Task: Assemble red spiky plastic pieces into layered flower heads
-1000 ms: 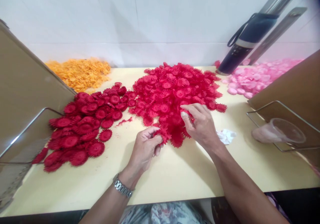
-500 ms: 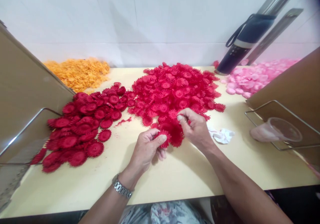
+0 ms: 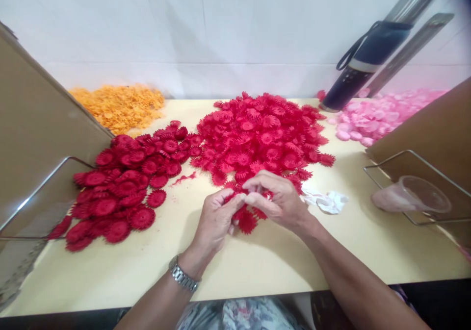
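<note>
My left hand [image 3: 218,218], with a metal watch on its wrist, is closed on a red fringed paper flower, largely hidden by the fingers. My right hand [image 3: 281,200] meets it thumb to thumb, fingers curled in a pinch; whatever is in that pinch is hidden. Just below the fingertips shows a red fringed disc [image 3: 246,222]; whether it is held or lies on the table I cannot tell. Behind both hands rises a heap of bright red fringed flower pieces [image 3: 261,134]. Darker red, thicker fringed rounds [image 3: 125,188] are piled to the left.
Orange petals [image 3: 123,107] lie at the back left, pink ones [image 3: 386,116] at the back right. A dark blue bottle [image 3: 364,67] leans by the wall. Crumpled white tissue [image 3: 329,202] and a tipped plastic cup [image 3: 412,195] in a wire holder are on the right. Cardboard panels [image 3: 47,89] flank the table.
My right hand has come left and down from the red heap to my left hand, and their fingertips now meet. The left hand keeps its place; the view has shifted slightly.
</note>
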### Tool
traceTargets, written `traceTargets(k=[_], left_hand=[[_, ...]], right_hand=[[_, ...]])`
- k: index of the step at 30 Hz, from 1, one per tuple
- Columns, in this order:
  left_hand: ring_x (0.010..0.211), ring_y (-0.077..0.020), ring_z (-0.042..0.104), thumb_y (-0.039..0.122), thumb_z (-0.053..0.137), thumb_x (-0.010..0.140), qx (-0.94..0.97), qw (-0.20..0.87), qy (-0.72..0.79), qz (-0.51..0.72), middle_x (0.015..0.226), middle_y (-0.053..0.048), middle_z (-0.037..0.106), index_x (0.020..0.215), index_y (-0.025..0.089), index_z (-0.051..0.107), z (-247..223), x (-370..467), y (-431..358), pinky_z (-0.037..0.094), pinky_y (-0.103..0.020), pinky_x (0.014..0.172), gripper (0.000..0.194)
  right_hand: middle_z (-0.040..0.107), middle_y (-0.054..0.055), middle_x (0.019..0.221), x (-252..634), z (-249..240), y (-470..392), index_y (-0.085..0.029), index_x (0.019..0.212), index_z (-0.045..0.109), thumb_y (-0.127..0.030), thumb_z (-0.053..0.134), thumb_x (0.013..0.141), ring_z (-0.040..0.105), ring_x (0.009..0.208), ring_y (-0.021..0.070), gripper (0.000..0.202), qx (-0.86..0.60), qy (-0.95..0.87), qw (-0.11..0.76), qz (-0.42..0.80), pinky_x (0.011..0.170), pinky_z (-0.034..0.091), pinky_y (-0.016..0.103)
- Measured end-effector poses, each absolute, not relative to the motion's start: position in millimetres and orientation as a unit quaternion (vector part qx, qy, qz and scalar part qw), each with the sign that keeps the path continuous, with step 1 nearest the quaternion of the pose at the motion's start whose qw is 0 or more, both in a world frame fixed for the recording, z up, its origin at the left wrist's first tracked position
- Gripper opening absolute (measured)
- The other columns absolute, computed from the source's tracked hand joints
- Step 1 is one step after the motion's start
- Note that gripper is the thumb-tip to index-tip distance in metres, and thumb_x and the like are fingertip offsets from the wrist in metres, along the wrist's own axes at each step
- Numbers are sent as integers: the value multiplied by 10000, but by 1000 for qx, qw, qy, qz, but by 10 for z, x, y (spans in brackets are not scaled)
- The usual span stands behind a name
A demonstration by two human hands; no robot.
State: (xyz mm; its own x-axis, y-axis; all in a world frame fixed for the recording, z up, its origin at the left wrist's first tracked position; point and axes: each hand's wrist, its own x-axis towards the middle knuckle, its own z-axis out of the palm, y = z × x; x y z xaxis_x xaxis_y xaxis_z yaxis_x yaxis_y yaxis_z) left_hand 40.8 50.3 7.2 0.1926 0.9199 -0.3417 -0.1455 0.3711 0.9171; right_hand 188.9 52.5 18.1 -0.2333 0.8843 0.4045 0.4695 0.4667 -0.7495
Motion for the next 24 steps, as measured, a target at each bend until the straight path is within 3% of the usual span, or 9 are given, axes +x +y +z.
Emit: traceTargets(k=[4,7,11,15,19,22,24], left_hand=[[288,-27,325,464,677,639,382,665,502,400,387,94,375,541,159,481,62,419,494,223,-132,255,376],[276,-49,394,507,647,664,372,701,466,391,401,77,458,634,160,526,51,423,492,262,-142,255,369],[326,-84,518,460,642,695,392,734,407,376,486,27,586,699,155,525,59,425,492,388,-168,323,326],[331,-98,541,328,670,680,417,724,421,354,467,30,578,675,147,521,80,417,482,400,-169,325,234],[317,-98,529,279,657,680,413,717,428,365,461,20,585,641,142,527,92,402,487,394,-176,317,193],[300,-74,489,244,654,683,386,705,440,401,459,24,588,674,133,560,93,370,538,364,-163,310,146],[296,-62,463,230,657,685,356,691,445,444,446,39,573,685,141,558,93,337,589,335,-153,303,133]], right_hand=[[585,-12,682,1839,180,499,-165,775,569,-271,606,788,537,603,100,114,-440,-726,378,371,552,437,213],[583,-19,667,1859,192,493,-170,782,543,-219,536,830,535,582,91,69,-430,-719,381,391,535,431,201],[523,-39,590,1890,194,501,-178,736,520,-144,487,833,476,503,77,108,-455,-746,391,290,483,388,186],[525,-15,605,1964,118,569,-178,734,529,-123,447,840,469,508,94,144,-506,-739,434,99,490,385,207],[597,49,738,2153,42,674,-184,806,597,-159,435,861,553,699,167,173,-570,-714,402,-56,641,444,286],[619,91,924,2239,68,694,-186,898,632,-201,491,847,550,886,218,151,-576,-719,375,-98,779,432,356],[619,80,875,2211,121,657,-176,876,639,-210,506,846,552,828,192,140,-532,-756,377,-46,736,438,320]])
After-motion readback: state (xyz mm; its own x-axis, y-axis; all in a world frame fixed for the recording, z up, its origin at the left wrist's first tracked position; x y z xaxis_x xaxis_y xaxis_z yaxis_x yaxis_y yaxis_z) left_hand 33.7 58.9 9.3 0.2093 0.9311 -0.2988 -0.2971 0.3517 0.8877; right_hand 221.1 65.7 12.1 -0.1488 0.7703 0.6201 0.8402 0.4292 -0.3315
